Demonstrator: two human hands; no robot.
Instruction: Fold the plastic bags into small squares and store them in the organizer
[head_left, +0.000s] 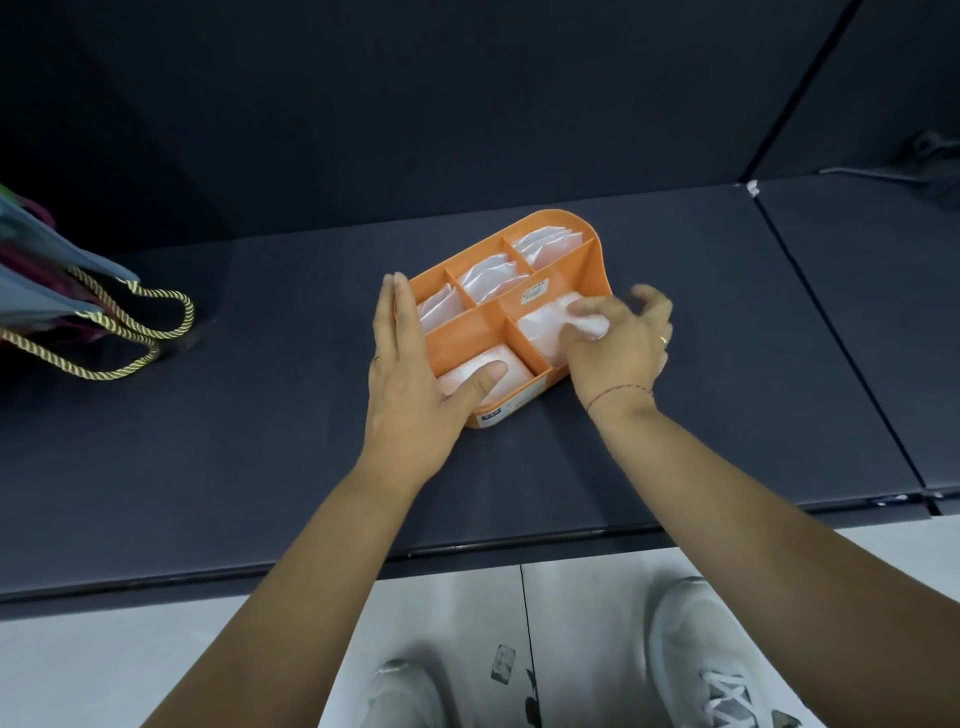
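While the left hand (410, 384) lies flat against the left side of the orange organizer (582, 260), its fingers are straight and point to the far side. Its thumb rests on a folded square (462, 376) of white plastic, which lies in the near-left compartment. The right hand (618, 353) has its fingers curled round a white plastic bag (540, 327). This bag sits partly in the near-right compartment, with a bunched end pinched between the fingers. Along the far side run three smaller compartments, each holding folded bags (488, 278) standing on edge. The organizer stands near the middle of a dark table (208, 415). Well apart at the left edge lies a cloth tote (47, 291) with gold rope handles (156, 332). White shoes (696, 654) show on the pale floor near the person.
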